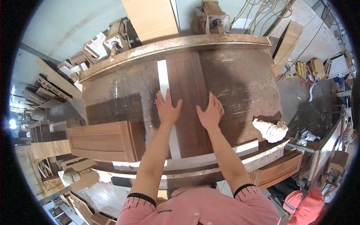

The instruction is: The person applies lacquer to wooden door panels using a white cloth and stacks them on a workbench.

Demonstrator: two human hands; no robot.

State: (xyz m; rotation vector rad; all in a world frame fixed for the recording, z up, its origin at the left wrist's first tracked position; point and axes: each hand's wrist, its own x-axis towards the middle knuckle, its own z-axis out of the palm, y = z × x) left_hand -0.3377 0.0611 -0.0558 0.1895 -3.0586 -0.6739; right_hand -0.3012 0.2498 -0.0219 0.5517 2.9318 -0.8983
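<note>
A long reddish-brown wooden panel [186,82] lies across the worn workbench [240,75], running from the back rail toward me. A white strip [162,73] lies along its left side. My left hand [168,108] is spread flat, with its fingers over the white strip and its thumb reaching over the panel's left edge. At the panel's right edge is my right hand [212,112], its thumb on the panel side and its fingers stretched out. Neither hand is wrapped round anything.
Several framed wooden drawer fronts or doors [97,140] stand stacked at the bench's left. A crumpled white cloth [270,130] lies at right. A raised wooden rail [176,44] bounds the back, with clamp-like machine parts [216,20] behind it. A white strip [245,147] runs along the near edge.
</note>
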